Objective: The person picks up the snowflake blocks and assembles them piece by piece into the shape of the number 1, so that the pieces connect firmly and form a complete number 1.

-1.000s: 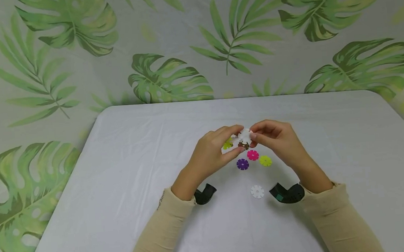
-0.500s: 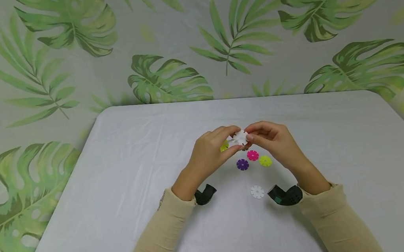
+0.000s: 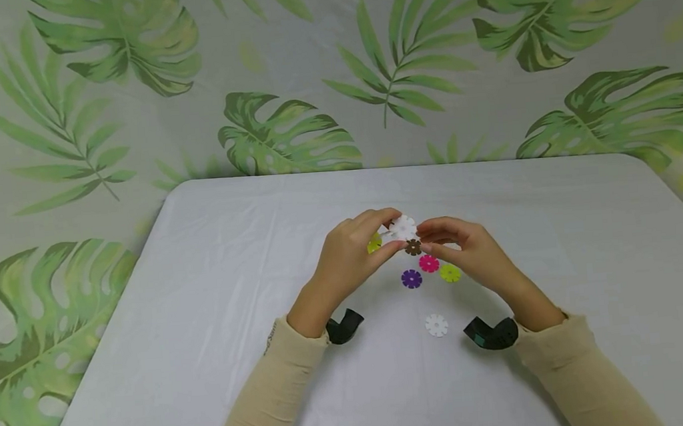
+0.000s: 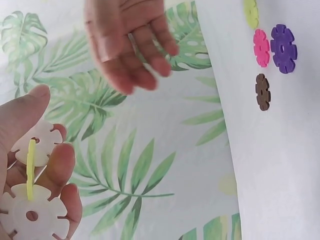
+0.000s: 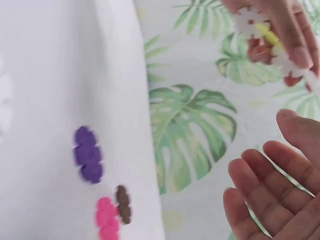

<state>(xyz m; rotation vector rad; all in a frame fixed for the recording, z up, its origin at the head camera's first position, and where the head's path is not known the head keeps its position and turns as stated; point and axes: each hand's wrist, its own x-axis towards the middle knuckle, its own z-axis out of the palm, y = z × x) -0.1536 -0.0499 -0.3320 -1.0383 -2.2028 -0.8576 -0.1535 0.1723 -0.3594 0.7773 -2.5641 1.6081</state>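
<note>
My left hand (image 3: 347,256) pinches a small cluster of notched plastic discs, raised over the table. In the left wrist view, a white disc (image 4: 33,217) and a second white one are joined by a yellow disc (image 4: 31,170) seen edge-on. The right wrist view shows another white piece (image 5: 312,82) at the end of the cluster. Close beside the cluster, my right hand (image 3: 471,249) holds nothing, its fingers relaxed and slightly bent. Below the hands lie a brown disc (image 3: 413,247), a pink disc (image 3: 429,263), a purple disc (image 3: 411,279) and a yellow-green disc (image 3: 450,272).
A loose white disc (image 3: 437,325) lies nearer the person, between the forearms. Black wrist devices (image 3: 492,333) sit at both sleeve cuffs. The white-covered table (image 3: 248,247) ends at a backdrop (image 3: 281,57) printed with green leaves.
My right hand's fingers have let go of the white disc and drawn slightly away, down and right. The left hand has shifted the cluster a little left, uncovering the brown disc.
</note>
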